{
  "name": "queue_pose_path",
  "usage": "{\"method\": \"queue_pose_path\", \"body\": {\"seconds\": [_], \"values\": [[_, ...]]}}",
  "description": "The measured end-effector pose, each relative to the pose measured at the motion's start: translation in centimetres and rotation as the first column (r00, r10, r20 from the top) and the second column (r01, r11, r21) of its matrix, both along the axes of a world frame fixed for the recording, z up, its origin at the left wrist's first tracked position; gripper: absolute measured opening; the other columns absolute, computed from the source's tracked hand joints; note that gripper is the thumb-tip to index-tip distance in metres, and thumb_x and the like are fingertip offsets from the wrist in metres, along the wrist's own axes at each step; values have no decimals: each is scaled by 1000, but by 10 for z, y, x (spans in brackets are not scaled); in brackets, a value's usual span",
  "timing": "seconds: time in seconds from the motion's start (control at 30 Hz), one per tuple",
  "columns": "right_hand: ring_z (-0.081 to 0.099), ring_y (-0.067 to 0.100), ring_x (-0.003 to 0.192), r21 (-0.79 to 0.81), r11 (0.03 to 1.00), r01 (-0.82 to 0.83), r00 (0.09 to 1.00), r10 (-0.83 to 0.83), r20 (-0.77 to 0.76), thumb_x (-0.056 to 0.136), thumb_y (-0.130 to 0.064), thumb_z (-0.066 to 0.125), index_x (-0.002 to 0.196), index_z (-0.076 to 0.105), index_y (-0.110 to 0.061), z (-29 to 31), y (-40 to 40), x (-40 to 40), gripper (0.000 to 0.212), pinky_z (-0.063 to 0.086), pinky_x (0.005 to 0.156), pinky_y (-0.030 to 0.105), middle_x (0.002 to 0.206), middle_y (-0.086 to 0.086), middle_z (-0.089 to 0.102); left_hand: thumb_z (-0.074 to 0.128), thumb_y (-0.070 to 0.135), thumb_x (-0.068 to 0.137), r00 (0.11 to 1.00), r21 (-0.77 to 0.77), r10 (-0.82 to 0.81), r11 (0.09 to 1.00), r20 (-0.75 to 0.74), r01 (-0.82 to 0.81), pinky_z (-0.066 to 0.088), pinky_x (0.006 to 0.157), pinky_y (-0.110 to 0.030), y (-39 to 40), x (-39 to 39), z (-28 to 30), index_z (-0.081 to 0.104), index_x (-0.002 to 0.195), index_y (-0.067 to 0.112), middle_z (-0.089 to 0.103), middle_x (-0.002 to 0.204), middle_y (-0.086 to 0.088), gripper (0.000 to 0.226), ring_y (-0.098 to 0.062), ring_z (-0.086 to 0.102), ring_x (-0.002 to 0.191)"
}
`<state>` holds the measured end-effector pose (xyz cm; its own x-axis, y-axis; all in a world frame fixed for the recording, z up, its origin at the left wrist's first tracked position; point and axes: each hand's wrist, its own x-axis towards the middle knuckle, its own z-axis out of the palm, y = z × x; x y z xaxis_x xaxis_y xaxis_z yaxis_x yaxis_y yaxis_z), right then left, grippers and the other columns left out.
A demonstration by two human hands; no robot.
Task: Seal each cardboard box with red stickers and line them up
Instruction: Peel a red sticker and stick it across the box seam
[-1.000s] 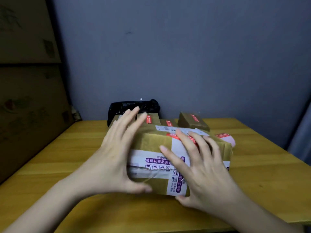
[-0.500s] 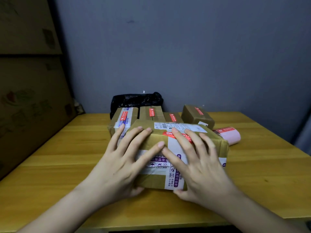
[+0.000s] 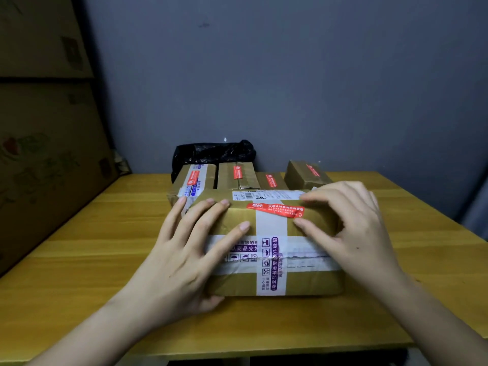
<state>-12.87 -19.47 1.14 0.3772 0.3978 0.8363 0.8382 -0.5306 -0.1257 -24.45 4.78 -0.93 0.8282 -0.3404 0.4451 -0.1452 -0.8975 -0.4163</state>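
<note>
Both hands are pressing on a taped cardboard box (image 3: 272, 244) sitting near the tabletop's (image 3: 79, 249) front edge. Left hand (image 3: 184, 257) and right hand (image 3: 353, 228) are lying with fingers spread nearly straight, flanking its red sticker (image 3: 276, 210). Four stickered boxes (image 3: 237, 175) are lining the back edge.
</note>
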Motion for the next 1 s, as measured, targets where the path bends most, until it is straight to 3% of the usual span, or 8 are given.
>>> {"method": "queue_pose_path", "body": {"seconds": [0.13, 0.23, 0.3, 0.37, 0.47, 0.53, 0.8, 1.0], "values": [[54, 13, 93, -33, 998, -53, 998, 51, -36, 84, -45, 61, 94, 68, -22, 6, 1, 7, 26, 39, 83, 28, 95, -12, 62, 70, 68, 45, 1000, -13, 4, 1000, 1, -4, 13, 114, -58, 1, 1, 0, 18, 151, 21, 30, 148, -24, 127, -41, 31, 135], [50, 7, 94, -60, 998, -17, 999, 13, -52, 83, -47, 60, 94, 69, -25, 8, 3, 7, 27, 23, 89, 5, 95, -14, 62, 70, 69, 45, 1000, -11, 16, 1000, -1, -16, 13, 113, -59, 2, 2, -2, 19, 151, 22, 30, 148, -24, 127, -40, 31, 135], [49, 6, 94, -61, 998, -4, 999, 1, -45, 82, -48, 60, 93, 70, -24, 7, 4, 7, 28, 17, 90, -1, 94, -12, 63, 71, 69, 45, 1000, -17, 20, 1000, -1, -20, 15, 112, -60, 2, 2, -4, 18, 151, 22, 29, 148, -23, 127, -40, 31, 135], [50, 6, 94, -55, 998, -24, 998, 21, -63, 81, -48, 60, 93, 71, -24, 5, 5, 7, 29, 21, 92, 3, 95, -12, 62, 72, 68, 44, 1000, -25, 25, 999, 3, -25, 17, 111, -61, 2, 1, -7, 17, 151, 23, 30, 148, -23, 128, -40, 31, 135], [53, 9, 98, -5, 996, -93, 983, 91, -159, 83, -48, 59, 95, 71, -25, 0, 4, 7, 28, 42, 88, 33, 97, -14, 61, 74, 67, 44, 999, -28, 40, 999, 11, -39, 18, 110, -63, 1, 0, -13, 18, 151, 23, 30, 148, -24, 129, -40, 30, 136], [53, 9, 102, 49, 993, -109, 972, 117, -204, 84, -46, 59, 95, 71, -25, -4, 4, 4, 26, 45, 86, 40, 98, -15, 61, 75, 66, 45, 999, -27, 49, 998, 15, -49, 18, 110, -63, 1, 0, -17, 18, 151, 23, 30, 149, -24, 128, -40, 30, 137], [55, 10, 102, 158, 983, -96, 952, 136, -273, 81, -38, 65, 90, 73, -24, -9, 9, -3, 19, 43, 89, 32, 95, -14, 63, 76, 65, 47, 998, -25, 59, 998, 29, -58, 17, 111, -63, 0, 0, -21, 17, 151, 24, 27, 150, -23, 126, -41, 29, 137], [57, 10, 105, 277, 949, -149, 849, 267, -457, 78, -20, 76, 81, 71, -32, -3, 11, 3, 12, 42, 96, 33, 92, -13, 66, 75, 65, 45, 998, -25, 59, 998, 34, -58, 17, 111, -62, -1, 1, -18, 17, 151, 24, 29, 149, -24, 127, -41, 30, 136]]}}
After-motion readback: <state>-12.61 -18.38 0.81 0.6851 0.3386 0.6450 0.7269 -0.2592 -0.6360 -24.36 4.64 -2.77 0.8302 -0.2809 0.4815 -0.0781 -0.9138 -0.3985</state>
